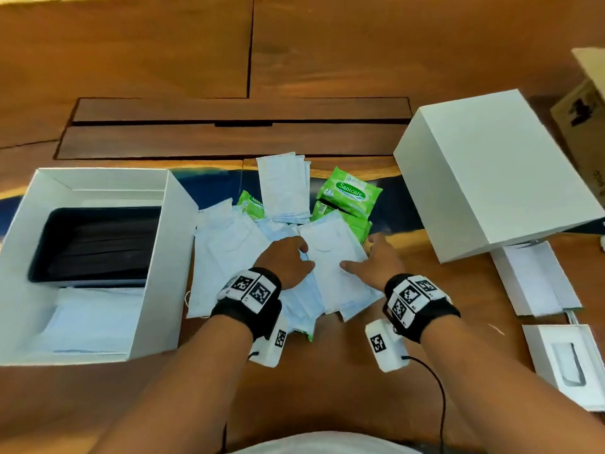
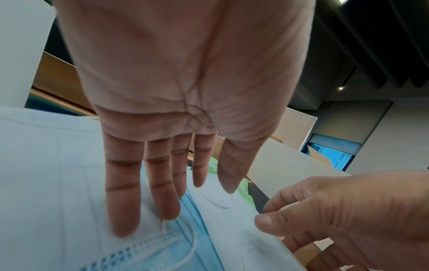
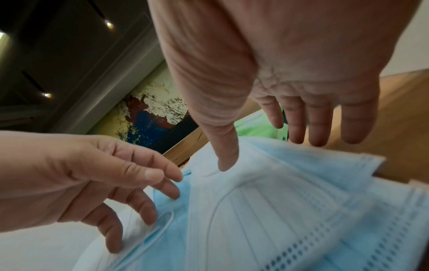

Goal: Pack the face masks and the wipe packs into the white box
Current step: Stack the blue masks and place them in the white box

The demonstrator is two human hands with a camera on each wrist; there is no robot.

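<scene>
Sitting at 9 o'clock on the wooden table (image 1: 327, 44): the white box (image 1: 157, 283), open, a black tray (image 1: 95, 244) in its far half and a few face masks already lying flat in the near half (image 1: 95, 319).

Centre: loose pile of face masks (image 1: 229, 257) spread on the table, just right of the box. One separate stack of masks (image 1: 284, 188) at 12 o'clock of the pile. Green wipe packs (image 1: 347, 194) at 1 o'clock, partly under the masks; another pack (image 1: 252, 204) pokes out at 11 o'clock.

Left hand (image 1: 288, 260) on the pile, fingers (image 2: 123, 192) straight and spread, tips pressing on the masks, nothing gripped. Top mask (image 1: 337, 263) lies between both hands.

Right hand (image 1: 376, 260) at 3 o'clock of that mask, thumb (image 3: 223, 146) touching its surface, the other fingers extended and relaxed past the mask's edge. In the left wrist view they curl loosely near the edge; no grip visible.

Further right: the white lid (image 1: 491, 172) at 2 o'clock, well apart from the box. Small white cartons (image 1: 537, 280) at 4 o'clock. A brown cardboard box (image 1: 586, 103) at the far right edge.
</scene>
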